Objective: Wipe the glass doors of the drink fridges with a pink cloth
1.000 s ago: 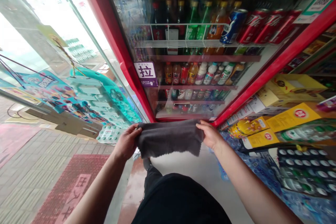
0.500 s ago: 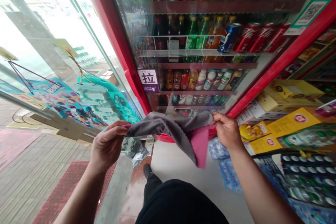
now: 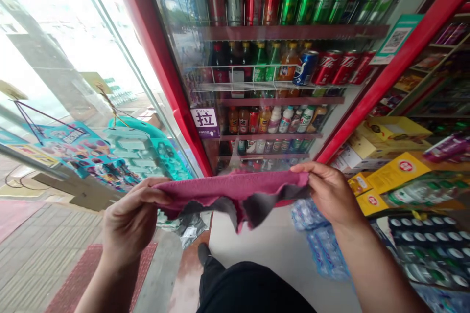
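Observation:
A pink and grey cloth [image 3: 235, 188] is stretched sideways in front of me, its pink side folded over along the top. Its grey edges hang loose and wavy underneath. My left hand [image 3: 134, 210] pinches one end between thumb and fingers. At the other end my right hand [image 3: 328, 190] is closed on the cloth's corner. Behind the cloth stands a red-framed drinks fridge [image 3: 145, 34] with a glass door, which carries a white and purple pull sticker [image 3: 205, 121]. Cans and bottles fill its shelves. The cloth hides the bottom of the fridge.
Yellow boxes [image 3: 398, 173] are stacked on the right, above wrapped packs of water bottles [image 3: 326, 249]. A glass panel with hanging blue packets [image 3: 84, 146] stands on the left. Below lies a pale tiled floor [image 3: 257, 244]; a red mat [image 3: 91, 279] is outside at lower left.
The cloth has turned from mostly grey with a hanging pink corner to a taut pink band. Both hands have moved nearer and farther apart. My view has tilted slightly up.

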Demonstrator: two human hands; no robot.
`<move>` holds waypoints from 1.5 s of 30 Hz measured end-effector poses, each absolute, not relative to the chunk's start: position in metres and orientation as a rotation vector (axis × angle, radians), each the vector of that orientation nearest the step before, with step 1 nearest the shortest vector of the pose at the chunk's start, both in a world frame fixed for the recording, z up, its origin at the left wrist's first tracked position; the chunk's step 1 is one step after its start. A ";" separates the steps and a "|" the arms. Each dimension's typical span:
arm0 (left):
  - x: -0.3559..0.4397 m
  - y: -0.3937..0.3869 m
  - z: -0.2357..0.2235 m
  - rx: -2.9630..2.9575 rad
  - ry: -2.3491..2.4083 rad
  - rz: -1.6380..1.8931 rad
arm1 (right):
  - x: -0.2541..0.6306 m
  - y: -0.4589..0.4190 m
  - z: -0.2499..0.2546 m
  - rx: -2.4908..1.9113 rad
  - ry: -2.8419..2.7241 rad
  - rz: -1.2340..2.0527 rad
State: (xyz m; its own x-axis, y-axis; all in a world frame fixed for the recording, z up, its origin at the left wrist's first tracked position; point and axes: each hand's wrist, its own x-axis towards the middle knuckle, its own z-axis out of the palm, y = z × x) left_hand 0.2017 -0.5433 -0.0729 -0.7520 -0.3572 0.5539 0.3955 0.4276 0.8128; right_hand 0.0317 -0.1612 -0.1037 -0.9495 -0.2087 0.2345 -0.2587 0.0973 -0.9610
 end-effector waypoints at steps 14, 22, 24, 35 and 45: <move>0.177 -0.558 -0.057 0.208 -2.057 -1.335 | 0.017 -0.163 -0.080 0.715 -2.212 1.571; 0.142 -0.554 -0.047 0.328 -2.079 -1.484 | -0.039 -0.174 -0.100 0.606 -2.469 1.519; 0.135 -0.548 -0.042 0.283 -2.115 -1.483 | -0.061 -0.178 -0.108 0.583 -2.481 1.650; 0.125 -0.538 -0.050 0.260 -2.257 -1.349 | -0.101 -0.191 -0.117 0.427 -2.332 2.053; 0.131 -0.545 -0.065 0.412 -2.078 -1.632 | -0.079 -0.192 -0.120 0.420 -2.290 2.367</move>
